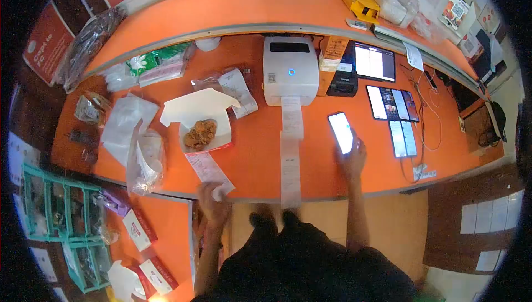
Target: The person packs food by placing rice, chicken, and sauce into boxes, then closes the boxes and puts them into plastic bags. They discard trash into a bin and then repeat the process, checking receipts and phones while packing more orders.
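Observation:
My right hand (353, 156) is wrapped round the lower end of a phone (341, 132) with a lit white screen, just above the orange counter. At the counter's front edge, my left hand (213, 201) is closed on the lower end of a printed receipt (208, 170). The receipt's upper end reaches an open white box (224, 127) with fried pieces (200, 134) in it. Between my hands, a long paper strip (290, 163) hangs from a white label printer (291, 72) and runs over the counter edge.
Several phones (394, 103) and a lit tablet (374, 63) lie on the right, with cables. Plastic bags (148, 160) lie left of the box. An orange shelf (233, 8) spans the back. Lower left are a green rack (66, 205) and red-white boxes (138, 230).

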A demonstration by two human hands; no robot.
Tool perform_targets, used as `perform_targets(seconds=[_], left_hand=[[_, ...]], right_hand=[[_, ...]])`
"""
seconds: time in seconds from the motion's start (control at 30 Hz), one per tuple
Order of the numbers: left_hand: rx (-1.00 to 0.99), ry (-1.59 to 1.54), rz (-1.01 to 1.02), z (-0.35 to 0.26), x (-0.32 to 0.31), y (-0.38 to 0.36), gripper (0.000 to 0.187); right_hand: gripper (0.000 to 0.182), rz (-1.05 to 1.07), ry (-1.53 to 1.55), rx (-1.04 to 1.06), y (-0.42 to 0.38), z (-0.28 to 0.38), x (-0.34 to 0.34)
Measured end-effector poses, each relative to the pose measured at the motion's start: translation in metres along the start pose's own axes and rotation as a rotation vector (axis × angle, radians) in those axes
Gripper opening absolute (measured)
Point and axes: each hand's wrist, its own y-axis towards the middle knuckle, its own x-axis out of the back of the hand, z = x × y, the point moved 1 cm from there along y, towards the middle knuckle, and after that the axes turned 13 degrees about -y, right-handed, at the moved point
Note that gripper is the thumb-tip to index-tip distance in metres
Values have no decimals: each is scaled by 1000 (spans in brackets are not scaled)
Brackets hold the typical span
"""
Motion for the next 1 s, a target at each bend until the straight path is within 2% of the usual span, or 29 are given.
perform_targets(seconds=[0.1,0.13,0.17,0.23,0.27,0.37,0.47,0.53,0.67,0.77,0.87,0.97,1.0], left_hand=[[271,-413,135,15,-78,34,55],[296,-539,189,25,-104,44,62],[373,-671,216,34,-128,53,67],[592,-932,223,48,-175,72,74],[677,-1005,231,60,-192,77,74],[835,-1126,291,85,-227,89,75],[900,-1262,443,59,-219,110,74],[932,-1189,451,48,-222,114,70],[914,-1257,364,43,-237,112,64],[879,-1283,418,46,-243,112,62],[864,-1268,517,36,-234,111,60],[870,-1172,635,18,-216,112,59],[856,-1123,599,19,-215,109,62]], right_hand=[[58,-152,36,118,7,14,-14],[52,-94,345,92,2,26,-36],[53,110,566,-44,9,72,-13],[58,431,799,-241,7,116,-17],[62,540,820,-295,-2,115,-46],[69,500,1189,-426,-16,146,-8],[69,635,1117,-492,-39,141,25],[69,688,1043,-417,-66,127,33],[63,991,615,-228,-68,107,69],[51,1165,263,-78,-62,85,70],[38,667,435,-46,-57,64,33],[33,380,455,18,-17,78,20],[36,390,445,38,-6,84,18]])
